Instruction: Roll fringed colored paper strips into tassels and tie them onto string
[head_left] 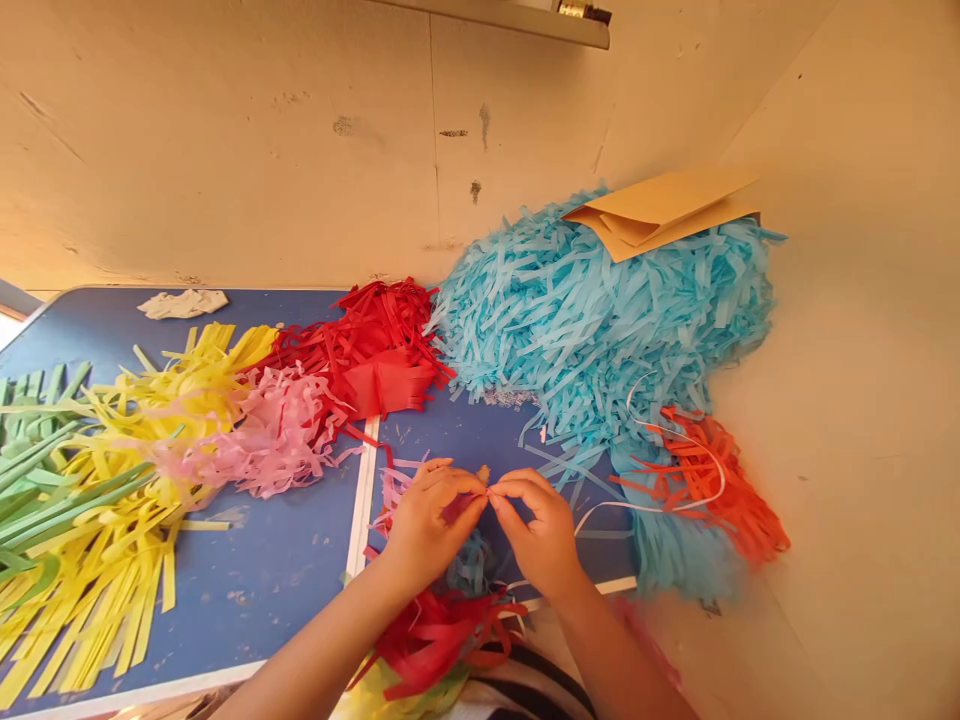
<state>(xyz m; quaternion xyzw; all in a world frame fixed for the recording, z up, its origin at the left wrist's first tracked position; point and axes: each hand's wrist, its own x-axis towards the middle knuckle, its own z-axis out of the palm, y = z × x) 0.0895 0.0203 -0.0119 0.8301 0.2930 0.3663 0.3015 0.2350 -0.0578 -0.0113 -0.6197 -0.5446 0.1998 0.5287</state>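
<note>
My left hand (437, 515) and my right hand (538, 525) meet at the fingertips in the middle of the view. Both are closed in a pinch, and what lies between the fingertips is too small to name. A tiny brownish piece shows just above them. From beside my right hand a thin white cord (720, 470) loops out over the blue fringe. Beneath my hands hang strips of red tissue paper fringe (439, 635), with pink, blue and yellow strips around them, partly hidden by my wrists.
Light-blue paper fringe (570, 310) is heaped at the back right, topped by a folded tan paper (667, 210). Orange fringe (731, 485) lies at its right. Red (382, 350), pink (281, 430), yellow (112, 560) and green (45, 500) fringes cover the blue table (277, 590) leftward.
</note>
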